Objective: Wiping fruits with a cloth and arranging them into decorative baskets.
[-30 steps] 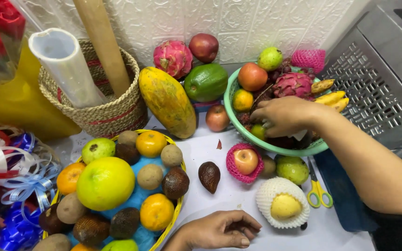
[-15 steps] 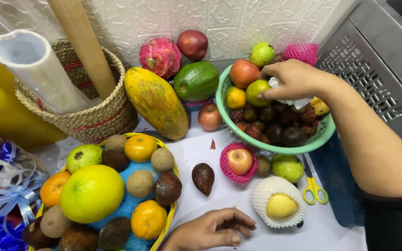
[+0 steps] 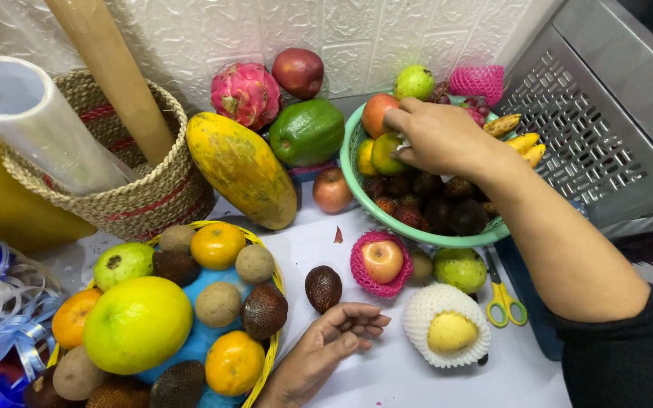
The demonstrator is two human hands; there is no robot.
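As I look down from the head camera, the scene breaks into these lines.

Right hand (image 3: pixel 436 136): reaches into the green bowl (image 3: pixel 357 185), fingers pinched on something pale among the fruit; what it grips is hidden, so I cannot tell the exact item.
Nearest fruit: a yellow-green fruit (image 3: pixel 385 153) touches the fingertips; an orange-red fruit (image 3: pixel 378 113) sits just behind.
Left hand (image 3: pixel 334 344): rests palm up and loose on the white desk (image 3: pixel 394 378), grasping nothing, just beside a dark scaly fruit (image 3: pixel 323 288).
Basket (image 3: pixel 273 276): yellow rim at left, crowded with round fruit.
Doing it well: I judge a light pinch lifted straight up suits best, since fruit is piled loosely around the fingers.
Risk: the small bananas (image 3: pixel 521 140) on the bowl's far rim lie close to my wrist.
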